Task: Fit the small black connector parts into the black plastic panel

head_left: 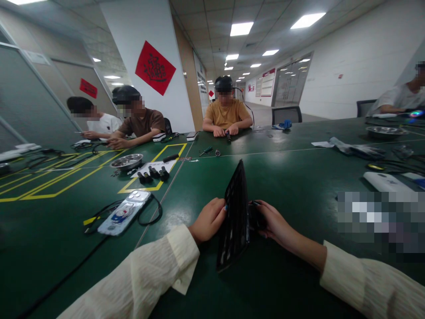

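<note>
A thin, glossy black panel (235,217) stands nearly edge-on between my hands, above the green table; its exact kind is unclear. My left hand (210,218) is closed on its left side, thumb pressed to the face and other fingers partly hidden. On the far side, my right hand (272,221) has its fingers closed round a dark part (255,216) against the panel's right side. Whether that part is fixed to the panel I cannot tell.
On the green table (186,274), a phone (125,213) and black cable lie to the left. Beyond are several black cylindrical parts (153,173) and a metal bowl (126,161). A person (227,110) sits opposite. Gloves (357,148) and a white device (387,182) lie right.
</note>
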